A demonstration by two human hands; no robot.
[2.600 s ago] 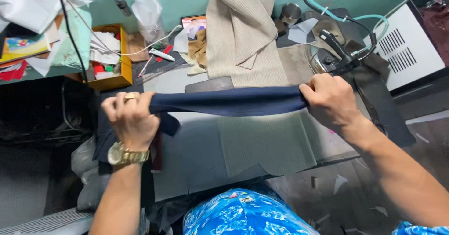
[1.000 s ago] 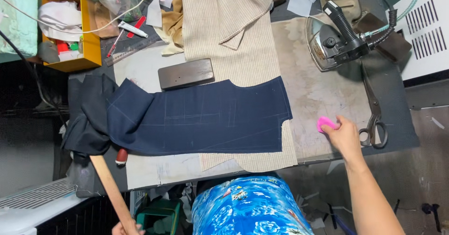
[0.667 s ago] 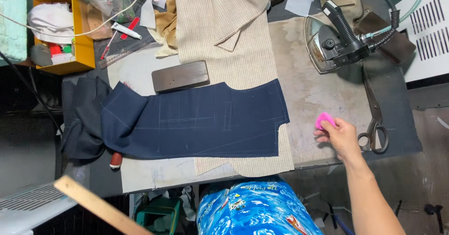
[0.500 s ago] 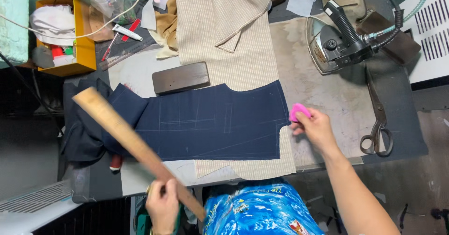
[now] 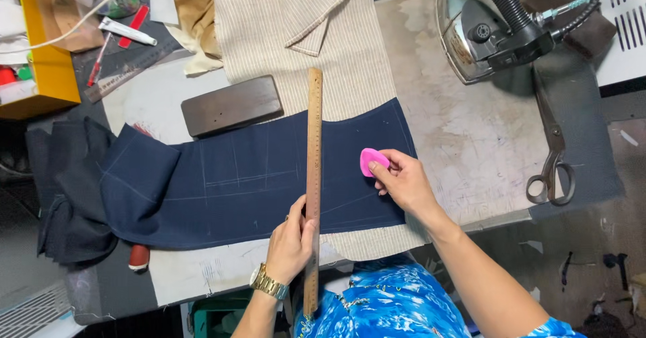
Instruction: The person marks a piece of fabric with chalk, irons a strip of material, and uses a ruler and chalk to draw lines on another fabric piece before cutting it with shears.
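On navy cloth (image 5: 235, 183) — ruler (image 5: 313, 176), pink chalk (image 5: 371, 161) held.

Bare table (image 5: 471, 136) right of navy cloth (image 5: 235, 183): open passage. Iron (image 5: 491, 31) blocks far right; scissors (image 5: 553, 149) right edge; dark wooden block (image 5: 231, 105) far left; wooden ruler (image 5: 313, 176) spans centre.

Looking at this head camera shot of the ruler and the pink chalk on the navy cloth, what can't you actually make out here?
- Head view: the wooden ruler's markings are too small to read.
- The left hand covers part of the ruler; its lower end runs over the person's blue shirt.
- The right hand hides much of the pink chalk.
- The navy cloth hangs off the table at left, folds hidden.
- The yellow box is cut by the frame edge.
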